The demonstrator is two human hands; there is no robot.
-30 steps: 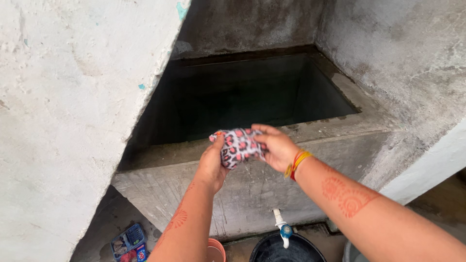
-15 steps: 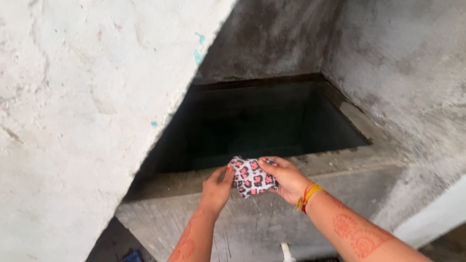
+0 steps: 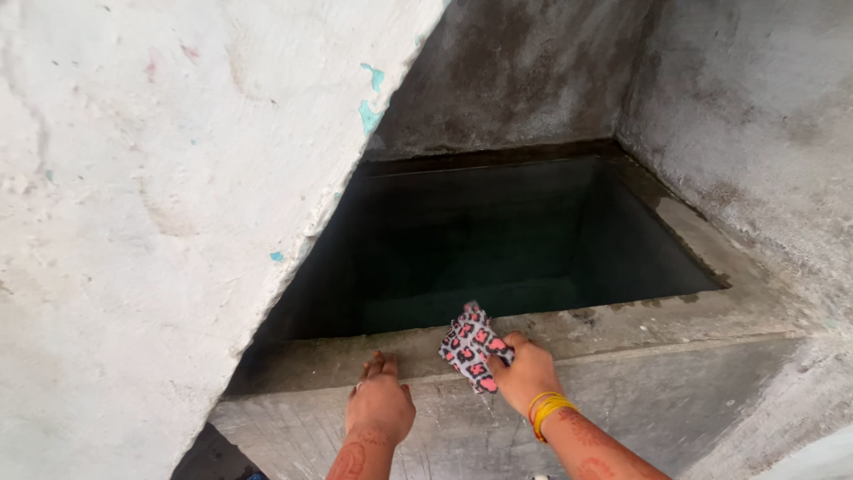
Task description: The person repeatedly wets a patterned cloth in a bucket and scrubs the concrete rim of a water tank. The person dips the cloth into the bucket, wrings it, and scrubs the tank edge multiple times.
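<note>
Changed since half a second ago: left hand (image 3: pixel 380 407) off the cloth, now flat on the concrete ledge (image 3: pixel 622 329), fingers together and extended, clamped on nothing. Right hand (image 3: pixel 526 372) alone now on the patterned cloth (image 3: pixel 472 346); fingers closed on its lower end, upper end sticking up over the ledge's inner edge. Previously both hands on the cloth, held just above the ledge. View also tilted upward; floor items below no longer visible.

Cloth: white with pink and dark spots, bunched, at the front ledge of the tank, right of centre between the two hands, touching the ledge.

Edges and room: ledge narrow, running left to right; inner edge dropping straight into the dark tank opening (image 3: pixel 498 249); outer edge dropping down the front face (image 3: pixel 675 409) toward the person. Open air over the tank ahead of both hands.

Surroundings: large whitewashed slanted wall (image 3: pixel 160 222) close on the left, overhanging the tank's left part and limiting room beside the left hand. Rough grey walls (image 3: pixel 755 116) behind and right. Yellow and orange bangles (image 3: pixel 549 409) on the right wrist.
</note>
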